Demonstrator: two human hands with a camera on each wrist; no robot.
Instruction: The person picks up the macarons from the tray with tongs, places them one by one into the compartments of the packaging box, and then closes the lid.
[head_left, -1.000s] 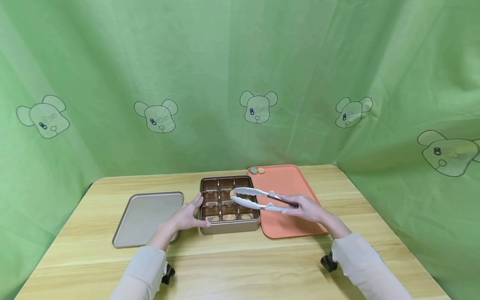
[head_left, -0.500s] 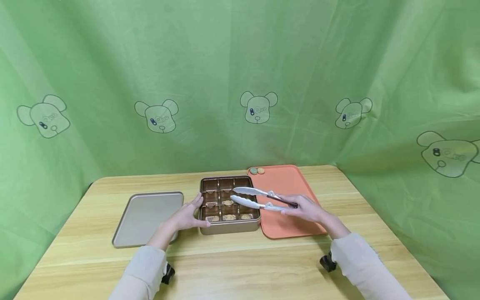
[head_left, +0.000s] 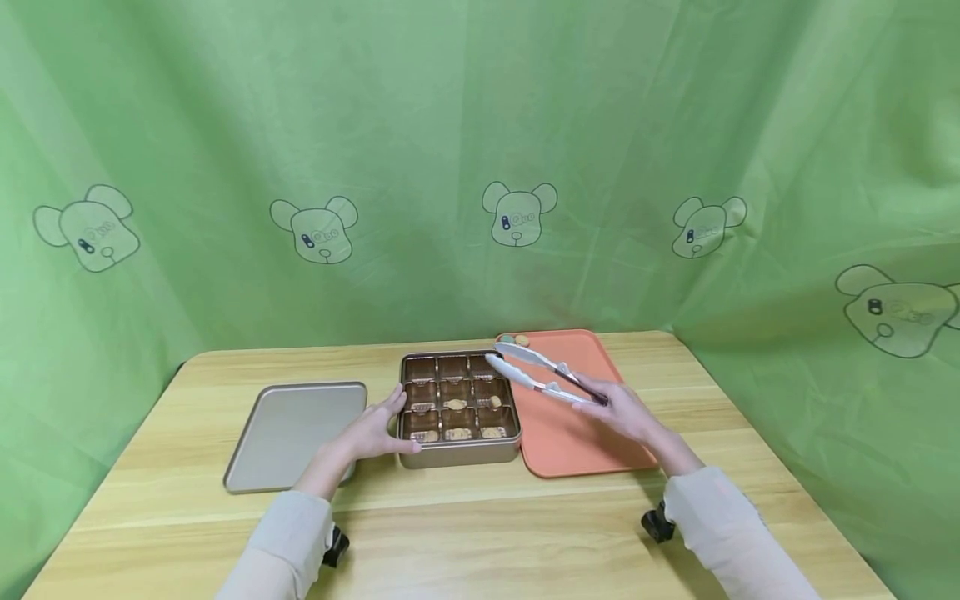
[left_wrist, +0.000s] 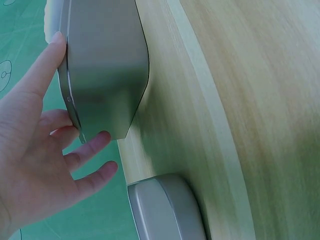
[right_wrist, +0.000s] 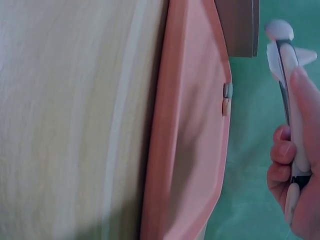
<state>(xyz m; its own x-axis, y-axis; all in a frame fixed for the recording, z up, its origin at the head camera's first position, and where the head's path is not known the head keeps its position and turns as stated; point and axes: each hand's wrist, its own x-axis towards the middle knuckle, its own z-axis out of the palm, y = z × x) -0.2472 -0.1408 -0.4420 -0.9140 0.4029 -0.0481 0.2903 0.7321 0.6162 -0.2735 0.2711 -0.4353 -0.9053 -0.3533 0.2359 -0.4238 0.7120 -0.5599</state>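
Observation:
My left hand (head_left: 373,430) holds the left near corner of a square metal tin (head_left: 465,453), its thumb on the near rim and fingers along the left side. Inside the tin, a brown divided insert (head_left: 422,369) has cookies in several compartments, including a cookie (head_left: 455,405) in the middle one. My right hand (head_left: 618,410) grips a pair of tongs (head_left: 558,368) with white tips and dark handle parts. The tips stand apart with nothing between them, over the tin's far right corner. A green cookie (right_wrist: 228,90) and a tan cookie (right_wrist: 226,107) lie on the orange tray (head_left: 573,442).
Left of the tin a flat grey metal lid (head_left: 300,433) lies on the wooden table (head_left: 480,533). The orange tray adjoins the tin's right side. A green curtain (head_left: 420,100) with bear-head drawings hangs behind the table and along both sides.
A cookie held in the tongs was let go into the middle compartment. The tongs then moved away and right, toward the tray's far left corner. My left hand stayed put.

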